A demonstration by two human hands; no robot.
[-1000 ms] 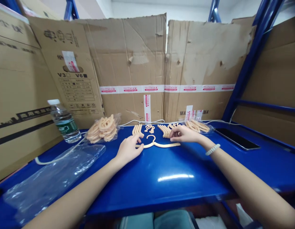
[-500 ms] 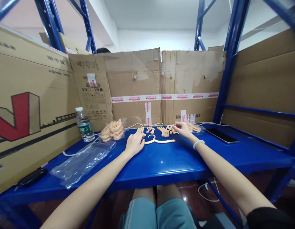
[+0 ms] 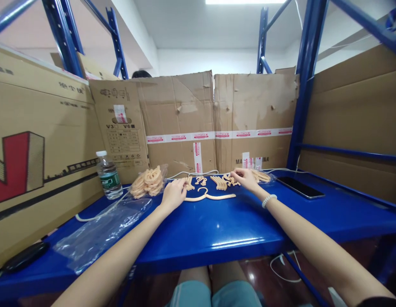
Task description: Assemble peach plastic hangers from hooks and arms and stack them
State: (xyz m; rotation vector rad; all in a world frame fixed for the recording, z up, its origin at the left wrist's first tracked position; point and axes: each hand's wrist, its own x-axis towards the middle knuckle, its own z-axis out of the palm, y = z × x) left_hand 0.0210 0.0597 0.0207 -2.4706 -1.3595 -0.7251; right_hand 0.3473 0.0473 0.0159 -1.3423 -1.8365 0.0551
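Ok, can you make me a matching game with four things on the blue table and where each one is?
Things:
1. water bottle
2. phone
3. clear plastic bag
4. peach hanger

Places:
A. in the middle, between the left hand and the right hand
B. lying flat on the right side
C. standing upright at the far left
D. lying flat on the left, closer to the front edge

Pairs: 1-C, 2-B, 3-D, 4-A
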